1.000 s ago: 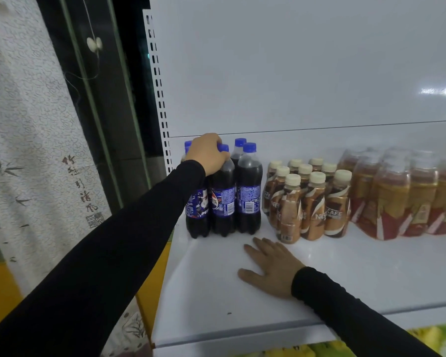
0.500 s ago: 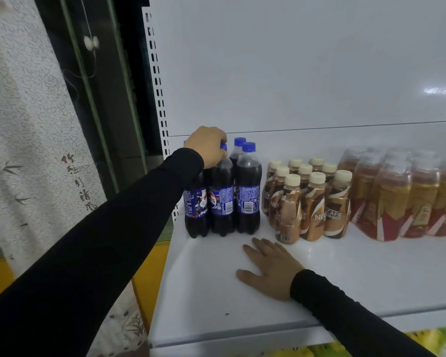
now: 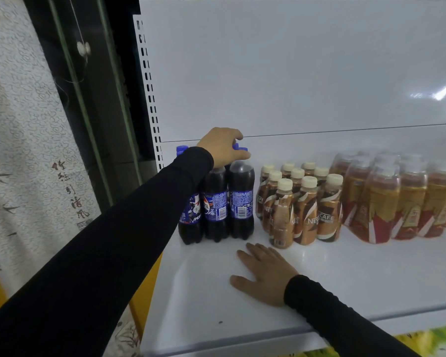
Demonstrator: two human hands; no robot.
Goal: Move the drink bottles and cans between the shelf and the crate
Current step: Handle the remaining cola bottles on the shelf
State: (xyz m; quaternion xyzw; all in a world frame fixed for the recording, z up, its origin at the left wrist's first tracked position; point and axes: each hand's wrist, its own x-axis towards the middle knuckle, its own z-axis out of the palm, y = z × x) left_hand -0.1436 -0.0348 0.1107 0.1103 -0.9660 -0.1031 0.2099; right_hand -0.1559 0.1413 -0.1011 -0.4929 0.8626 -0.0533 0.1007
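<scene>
Several dark cola bottles (image 3: pixel 241 202) with blue caps and blue labels stand grouped at the left end of the white shelf (image 3: pixel 206 292). My left hand (image 3: pixel 223 146) sits on top of the group, fingers curled over the blue caps of the right-hand bottles. My right hand (image 3: pixel 264 271) lies flat on the shelf in front of the bottles, fingers straight and spread. Beside the colas stand several brown coffee bottles (image 3: pixel 304 204) with cream caps. No crate is in view.
Shrink-wrapped packs of amber tea bottles (image 3: pixel 397 199) fill the shelf's right side. The white back panel (image 3: pixel 294 73) rises behind, with a perforated upright (image 3: pixel 150 94) at its left. A patterned white cloth (image 3: pixel 23 150) hangs further left.
My left hand has shifted right across the cola caps, from the left bottles to the right ones, uncovering the leftmost cap. My right hand has stayed flat on the shelf.
</scene>
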